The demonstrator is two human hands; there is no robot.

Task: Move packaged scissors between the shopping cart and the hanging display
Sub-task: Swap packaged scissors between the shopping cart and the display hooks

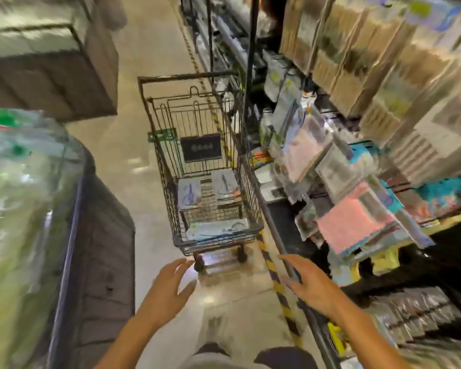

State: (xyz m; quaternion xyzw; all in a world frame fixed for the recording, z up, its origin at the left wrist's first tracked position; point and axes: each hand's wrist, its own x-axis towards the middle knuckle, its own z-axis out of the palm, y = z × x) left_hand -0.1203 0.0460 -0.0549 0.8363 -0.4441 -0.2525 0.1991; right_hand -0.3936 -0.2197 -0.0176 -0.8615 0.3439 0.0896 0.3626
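Both hands empty, fingers spread apart and clamped on nothing: left hand [171, 283] and right hand [308, 282] held out low, just short of the near end of the shopping cart [246, 182]. Ahead of the fingertips and inside the cart basket, the packaged scissors: a flat stack at the near end [218, 230], long axis across the cart, and two more packs farther in, one on the cart's left [189, 195], one on its right [225, 185], lengthwise along the cart. Near stack about midway between the hands; left hand perhaps a shade closer, though too close to call. Between fingers and packs, only the cart's near wire wall, so probably a reach up and over its rim. To the cart's right, the hanging display [312, 153], crowded with blurred packets and pink cloths [351, 225]. A yellow-black floor stripe [277, 286] alongside the cart's right. Heavy motion blur; pack details unreadable.
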